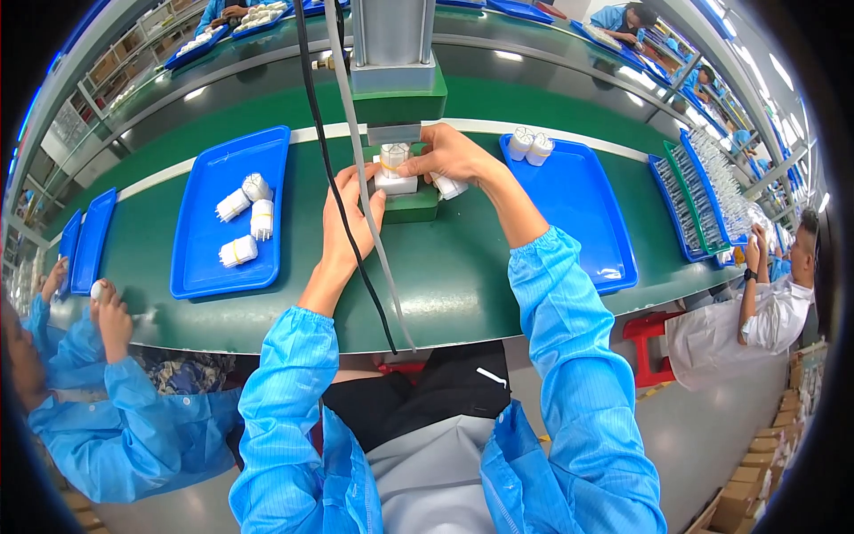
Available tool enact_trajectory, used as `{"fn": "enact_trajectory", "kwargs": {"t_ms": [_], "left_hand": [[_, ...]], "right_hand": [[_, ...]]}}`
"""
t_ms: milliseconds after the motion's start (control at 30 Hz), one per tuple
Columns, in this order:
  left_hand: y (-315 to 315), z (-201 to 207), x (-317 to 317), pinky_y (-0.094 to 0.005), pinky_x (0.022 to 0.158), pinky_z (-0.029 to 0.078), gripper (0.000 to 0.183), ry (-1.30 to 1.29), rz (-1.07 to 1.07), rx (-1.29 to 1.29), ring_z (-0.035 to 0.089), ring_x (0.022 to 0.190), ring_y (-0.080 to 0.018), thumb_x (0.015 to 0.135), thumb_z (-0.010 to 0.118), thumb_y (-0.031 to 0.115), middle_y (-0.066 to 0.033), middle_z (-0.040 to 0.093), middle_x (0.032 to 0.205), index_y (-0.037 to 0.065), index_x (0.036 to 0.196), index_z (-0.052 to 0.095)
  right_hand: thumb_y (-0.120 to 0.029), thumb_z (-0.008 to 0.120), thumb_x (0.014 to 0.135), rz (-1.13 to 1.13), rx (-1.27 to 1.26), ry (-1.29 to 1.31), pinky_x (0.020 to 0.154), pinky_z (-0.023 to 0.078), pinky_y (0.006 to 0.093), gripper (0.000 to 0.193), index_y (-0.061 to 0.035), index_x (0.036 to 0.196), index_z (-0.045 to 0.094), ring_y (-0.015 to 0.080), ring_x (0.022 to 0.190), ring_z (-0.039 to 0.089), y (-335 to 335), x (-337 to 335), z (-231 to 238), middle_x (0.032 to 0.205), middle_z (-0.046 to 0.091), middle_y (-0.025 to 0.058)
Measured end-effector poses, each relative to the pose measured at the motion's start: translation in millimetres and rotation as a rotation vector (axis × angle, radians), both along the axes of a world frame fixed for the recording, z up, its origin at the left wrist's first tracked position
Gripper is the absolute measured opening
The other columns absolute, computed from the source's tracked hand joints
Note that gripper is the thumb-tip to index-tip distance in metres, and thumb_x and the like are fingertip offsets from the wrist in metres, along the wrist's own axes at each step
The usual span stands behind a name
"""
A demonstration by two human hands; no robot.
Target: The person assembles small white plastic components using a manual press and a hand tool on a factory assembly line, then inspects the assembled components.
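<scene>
A white ribbed cylindrical part with a yellowish band stands upright in a white block. The block rests on the green base of a press, directly beneath its green head. From the left, the bent fingers of my left hand close against the part and block; their tips are partly hidden. My right hand grips the same part from the right, its thumb on the side. Under my right palm another white cylindrical part pokes out, tilted; how it is held is hidden.
A blue tray with several white parts lies at left; another blue tray at right bears two. Black cable and grey tube hang before the press. Stacked trays stand far right. A co-worker's hand is at left.
</scene>
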State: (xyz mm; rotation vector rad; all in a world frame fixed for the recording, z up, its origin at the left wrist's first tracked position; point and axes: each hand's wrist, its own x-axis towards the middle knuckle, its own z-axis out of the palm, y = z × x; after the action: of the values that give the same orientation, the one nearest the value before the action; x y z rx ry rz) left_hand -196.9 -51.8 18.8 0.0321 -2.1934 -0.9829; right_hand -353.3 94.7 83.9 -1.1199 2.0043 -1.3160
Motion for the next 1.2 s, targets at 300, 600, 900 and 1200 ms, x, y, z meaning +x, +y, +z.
{"fn": "enact_trajectory", "kwargs": {"t_ms": [300,600,900,1200], "left_hand": [[-7.2,14.1,-23.9,-0.0363,0.1,0.045,0.049,-0.064,-0.044,0.112,0.06,0.114,-0.0272,0.087,0.073,0.025,-0.0177,0.061,0.123,0.0,0.127,0.06],[2.8,-3.2,-35.5,-0.033,0.081,0.05,0.042,0.03,-0.066,0.254,0.063,0.09,-0.022,0.089,0.071,0.028,-0.0138,0.068,0.103,-0.001,0.119,0.065],[3.0,0.4,-31.2,-0.0351,0.082,0.049,0.031,0.077,-0.128,0.177,0.062,0.09,-0.0257,0.09,0.068,0.027,-0.0128,0.067,0.105,0.0,0.107,0.067],[6.4,-0.5,-29.2,-0.0423,0.092,0.047,0.032,0.017,-0.053,0.081,0.057,0.109,-0.0358,0.094,0.062,0.025,-0.0201,0.062,0.12,0.001,0.115,0.064]], "right_hand": [[-0.02,0.075,0.083,-0.258,-0.078,0.151,0.057,0.049,0.0277,0.056,0.0002,0.132,0.057,0.0087,0.061,0.055,19.8,40.5,-22.3,0.116,0.065,0.0107],[-0.021,0.068,0.082,-0.411,-0.04,0.432,0.09,0.051,0.0408,0.054,-0.009,0.134,0.058,0.0319,0.105,0.064,15.8,68.7,-31.1,0.134,0.057,0.0143],[-0.021,0.067,0.081,-0.43,0.066,0.481,0.098,0.048,0.0441,0.059,-0.0027,0.135,0.053,0.0367,0.12,0.057,14.0,86.1,-33.3,0.141,0.051,0.0149],[-0.018,0.065,0.081,-0.438,0.101,0.515,0.095,0.049,0.0448,0.058,-0.0036,0.136,0.052,0.0384,0.116,0.059,13.8,91.4,-32.5,0.141,0.051,0.0156]]}}
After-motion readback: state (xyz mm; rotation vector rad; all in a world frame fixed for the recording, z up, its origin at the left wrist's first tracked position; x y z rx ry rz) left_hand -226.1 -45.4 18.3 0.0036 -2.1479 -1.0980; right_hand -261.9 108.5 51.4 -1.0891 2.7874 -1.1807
